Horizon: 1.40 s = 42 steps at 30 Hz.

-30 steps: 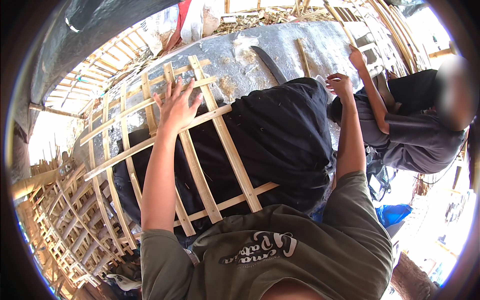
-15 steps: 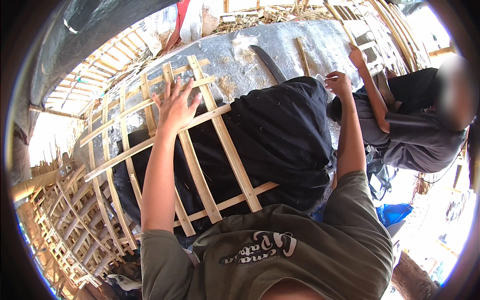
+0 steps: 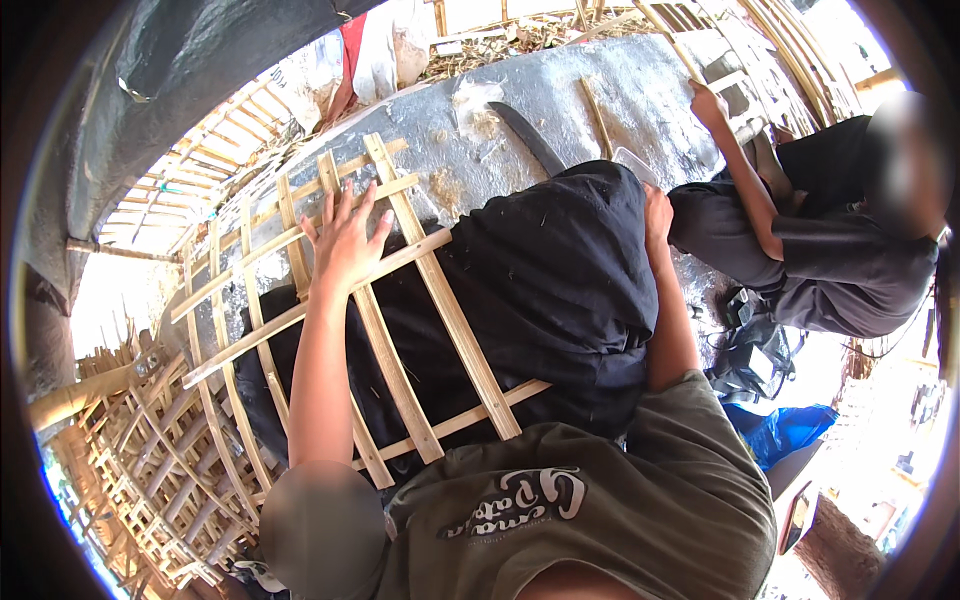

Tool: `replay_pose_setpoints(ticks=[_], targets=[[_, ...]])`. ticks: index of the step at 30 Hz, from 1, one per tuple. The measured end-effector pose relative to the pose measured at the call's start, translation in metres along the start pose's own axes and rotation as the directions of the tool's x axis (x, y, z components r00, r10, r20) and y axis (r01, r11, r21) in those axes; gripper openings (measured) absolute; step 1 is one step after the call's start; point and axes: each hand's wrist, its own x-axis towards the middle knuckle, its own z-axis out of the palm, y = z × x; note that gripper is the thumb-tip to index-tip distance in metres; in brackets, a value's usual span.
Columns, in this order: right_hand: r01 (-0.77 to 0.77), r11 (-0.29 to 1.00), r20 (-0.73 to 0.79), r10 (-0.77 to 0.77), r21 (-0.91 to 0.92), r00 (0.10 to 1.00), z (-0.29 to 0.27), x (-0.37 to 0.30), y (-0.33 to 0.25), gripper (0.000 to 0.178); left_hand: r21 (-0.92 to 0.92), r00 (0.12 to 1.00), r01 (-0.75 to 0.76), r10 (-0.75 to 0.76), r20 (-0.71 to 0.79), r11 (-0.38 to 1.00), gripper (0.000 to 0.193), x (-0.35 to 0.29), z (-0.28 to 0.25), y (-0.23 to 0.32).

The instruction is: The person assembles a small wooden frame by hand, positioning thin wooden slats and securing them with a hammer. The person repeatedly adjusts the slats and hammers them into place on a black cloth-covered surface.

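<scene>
A lattice frame of pale bamboo slats (image 3: pixel 457 320) lies across my lap, over the black cloth (image 3: pixel 560 270) on my legs. On its upper part rests my left hand (image 3: pixel 350 240), fingers spread flat across the crossing slats. My right hand (image 3: pixel 658 213) is beside my right knee, at the near edge of a clear plastic container (image 3: pixel 633 163). Its fingers are mostly hidden by the knee and the container. Whatever those fingers may hold does not show.
A long dark blade (image 3: pixel 530 138) and a bamboo stick (image 3: pixel 597 118) lie on the grey floor ahead. At the right sits a person in dark clothes (image 3: pixel 840 270), one hand on another slatted frame (image 3: pixel 735 80). More bamboo lattices (image 3: pixel 150 470) are stacked at lower left.
My right hand has drawn back toward me, from over the container to beside my knee. My left hand stays on the lattice. The view has shifted slightly.
</scene>
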Motion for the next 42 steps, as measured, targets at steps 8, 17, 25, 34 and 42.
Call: replay_pose_setpoints(ticks=[8, 17, 25, 34, 42], targets=[[0.574, 0.809, -0.244, -0.535, 0.13, 0.809, -0.046, 0.038, -0.078, 0.022, 0.034, 1.0, 0.004, -0.003, -0.005, 0.999, 0.059, -0.001, -0.003, 0.001], [0.551, 0.825, -0.027, -0.552, 0.123, 0.833, -0.05, 0.053, -0.1, 0.029, 0.019, 1.0, -0.002, 0.002, -0.019, 1.0, 0.058, -0.004, -0.005, 0.001], [0.539, 0.842, -0.133, -0.533, 0.015, 0.836, -0.054, 0.091, -0.083, 0.018, 0.017, 0.999, -0.024, 0.025, -0.039, 1.0, 0.058, -0.003, -0.002, 0.001], [0.643, 0.755, -0.039, -0.652, -0.131, 0.757, -0.031, 0.098, -0.119, 0.013, 0.021, 0.997, -0.041, 0.042, -0.071, 0.999, 0.059, -0.003, -0.002, 0.0], [0.602, 0.792, 0.005, -0.605, -0.099, 0.796, -0.016, 0.103, -0.123, 0.012, 0.026, 0.996, -0.044, 0.045, -0.073, 0.999, 0.059, -0.003, 0.0, -0.001]])
